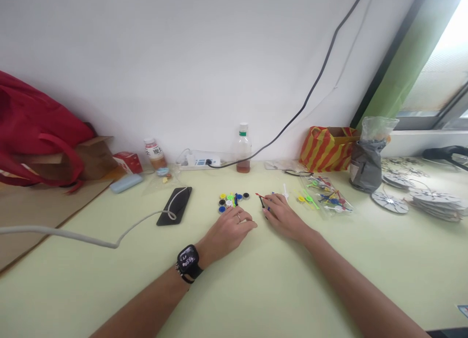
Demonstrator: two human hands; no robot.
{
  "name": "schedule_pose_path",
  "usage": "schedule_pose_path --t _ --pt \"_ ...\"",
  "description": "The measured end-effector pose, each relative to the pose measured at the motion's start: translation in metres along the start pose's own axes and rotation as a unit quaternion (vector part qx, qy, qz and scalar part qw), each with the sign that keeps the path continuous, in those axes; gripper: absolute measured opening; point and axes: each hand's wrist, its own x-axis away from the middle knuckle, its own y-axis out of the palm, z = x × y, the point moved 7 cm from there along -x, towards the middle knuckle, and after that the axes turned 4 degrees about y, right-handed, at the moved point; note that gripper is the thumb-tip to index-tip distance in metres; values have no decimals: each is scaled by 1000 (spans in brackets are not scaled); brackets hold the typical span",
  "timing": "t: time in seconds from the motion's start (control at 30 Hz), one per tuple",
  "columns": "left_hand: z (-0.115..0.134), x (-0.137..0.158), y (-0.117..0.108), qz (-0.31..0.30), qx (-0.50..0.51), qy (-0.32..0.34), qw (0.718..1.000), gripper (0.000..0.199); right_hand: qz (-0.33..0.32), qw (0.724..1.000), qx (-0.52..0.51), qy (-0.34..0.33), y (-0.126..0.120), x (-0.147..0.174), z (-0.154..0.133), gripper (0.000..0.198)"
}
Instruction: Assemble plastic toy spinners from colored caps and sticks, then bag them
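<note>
Small round pieces in several colours lie in a cluster on the table, among them a yellow piece (223, 196), a blue piece (222, 209) and a black piece (246, 196). My left hand (230, 228) rests at the cluster's near edge, fingers curled under; what they hold, if anything, is hidden. A watch (188, 258) is on that wrist. To the right, my right hand (284, 216) lies low over thin plastic sticks, its fingers stretched out and slightly bent. A red stick (260, 196) and a black stick (262, 202) show beside its fingertips; others are partly covered.
Bagged coloured parts (334, 197) and loose green parts (310, 199) lie right of my right hand. A black phone (174, 206) with a white cable lies left. Behind stand a bottle (243, 150), power strip (201, 161) and striped bag (325, 148). White discs (389, 202) are far right.
</note>
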Motion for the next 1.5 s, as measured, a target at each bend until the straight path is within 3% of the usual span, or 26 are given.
schedule_pose_path --t 0.2,0.33,0.57,0.73,0.97,1.1,1.3,1.5 --pt "-6 3 -2 25 58 -39 997 21 4 1000 -17 13 -3 1 -1 35" --pt "-10 4 -7 80 106 -69 989 19 16 999 -42 8 -6 1 -2 34" --pt "-17 9 -9 171 164 -101 966 26 127 987 -96 0 -22 -2 0 44" --pt "-18 9 -6 175 192 -116 959 27 186 978 -91 29 -29 -3 11 36" --pt "-15 7 -4 150 192 -119 963 29 51 998 -4 26 -4 3 5 33" --pt "-14 7 -5 146 195 -117 963 29 35 999 4 17 0 3 2 37" --pt "-15 7 -6 148 194 -120 962 26 91 994 -65 10 -12 0 0 45" --pt "-15 7 -6 153 199 -137 958 23 204 959 -196 36 -47 1 0 27"
